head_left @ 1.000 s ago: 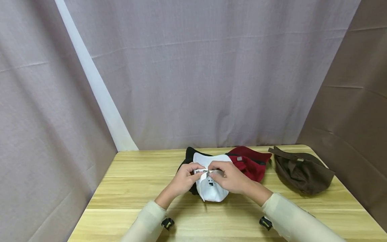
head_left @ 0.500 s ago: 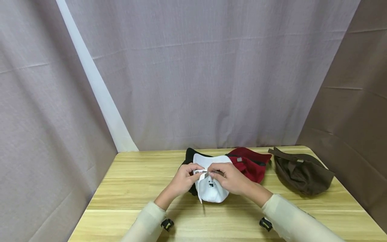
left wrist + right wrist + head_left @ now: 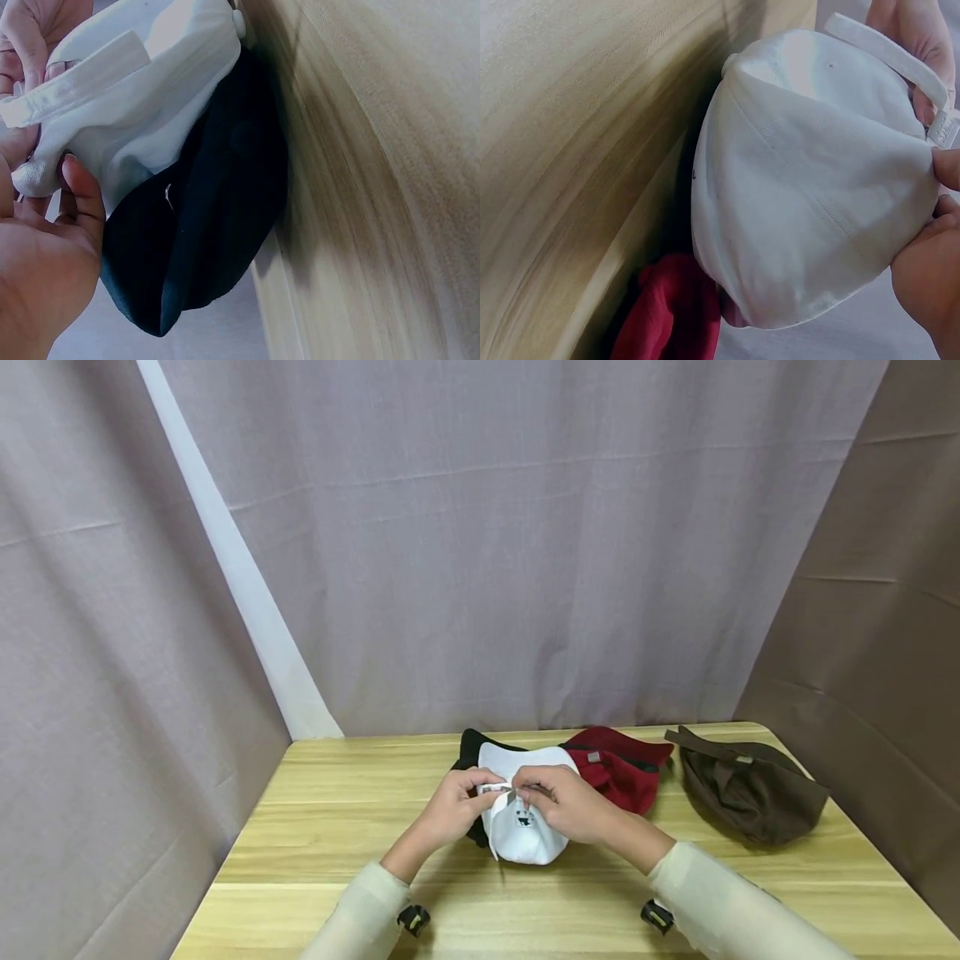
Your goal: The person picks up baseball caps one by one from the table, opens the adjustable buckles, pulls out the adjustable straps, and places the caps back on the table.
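Note:
Both hands are at the back strap of a white baseball cap (image 3: 528, 850), over the middle of the table. My left hand (image 3: 452, 810) pinches the cap's edge beside the strap between thumb and fingers. From the other side my right hand (image 3: 566, 803) pinches the band by a small metal buckle (image 3: 945, 129). The strap's loose end (image 3: 94, 79) sticks out past the buckle in the left wrist view and hangs over the crown. A small dark print shows inside the cap in the head view. Fingertips partly cover the buckle.
A black cap (image 3: 225, 187) lies behind and left of the white one. To its right is a red cap (image 3: 621, 781), and a brown cap (image 3: 753, 802) sits farther right on the wooden table (image 3: 322, 827). Grey curtains (image 3: 480, 568) stand behind.
The loose strap end has shifted slightly to the left and hangs differently over the cap. Both hands keep their pinch in almost the same place.

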A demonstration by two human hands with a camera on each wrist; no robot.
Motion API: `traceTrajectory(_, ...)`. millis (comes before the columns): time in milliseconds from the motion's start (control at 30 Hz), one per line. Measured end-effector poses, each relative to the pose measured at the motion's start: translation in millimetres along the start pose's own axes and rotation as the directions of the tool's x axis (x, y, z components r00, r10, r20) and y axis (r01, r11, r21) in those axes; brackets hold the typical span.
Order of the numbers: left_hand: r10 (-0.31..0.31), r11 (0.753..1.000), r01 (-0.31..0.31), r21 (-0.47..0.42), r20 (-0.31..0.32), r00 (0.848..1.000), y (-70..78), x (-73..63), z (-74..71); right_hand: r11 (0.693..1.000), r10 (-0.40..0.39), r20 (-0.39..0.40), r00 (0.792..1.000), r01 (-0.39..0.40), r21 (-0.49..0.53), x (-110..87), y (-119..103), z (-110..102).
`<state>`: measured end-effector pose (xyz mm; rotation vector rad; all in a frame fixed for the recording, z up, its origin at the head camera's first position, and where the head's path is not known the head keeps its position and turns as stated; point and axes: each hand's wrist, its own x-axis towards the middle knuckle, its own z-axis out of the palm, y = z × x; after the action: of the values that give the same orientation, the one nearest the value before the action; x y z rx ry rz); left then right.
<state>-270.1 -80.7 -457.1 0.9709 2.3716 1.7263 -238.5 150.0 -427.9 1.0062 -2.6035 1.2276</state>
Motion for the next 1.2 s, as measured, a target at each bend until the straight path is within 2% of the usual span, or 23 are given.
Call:
traceTrajectory(433,0.02,1.0,-0.02,-0.005,0.012,1.0,0.7,0.8,-1.2,0.995,-0.009,-0.011,1.0,0.008,-0.098,0.3,-3.1,-0.8)
traceTrajectory(733,-0.005,1.0,0.005,0.023,0.029,1.0,0.2,-0.4,0.0,0.994,-0.003,-0.004,1.0,0.003,-0.114,-1.7,-1.3,-0.4)
traceTrajectory(967,0.006,0.999,-0.007,0.034,0.034,0.999,-0.3,1.5,-0.7,0.99,0.007,-0.002,1.0,-0.008,-0.142,-1.0,-3.5,-3.0)
traceTrajectory(1200,-0.011,0.999,0.008,0.05,0.045,0.999,0.4,0.3,-1.0,0.993,0.03,0.07,0.997,-0.022,-0.118,-1.4,-1.1,-3.3)
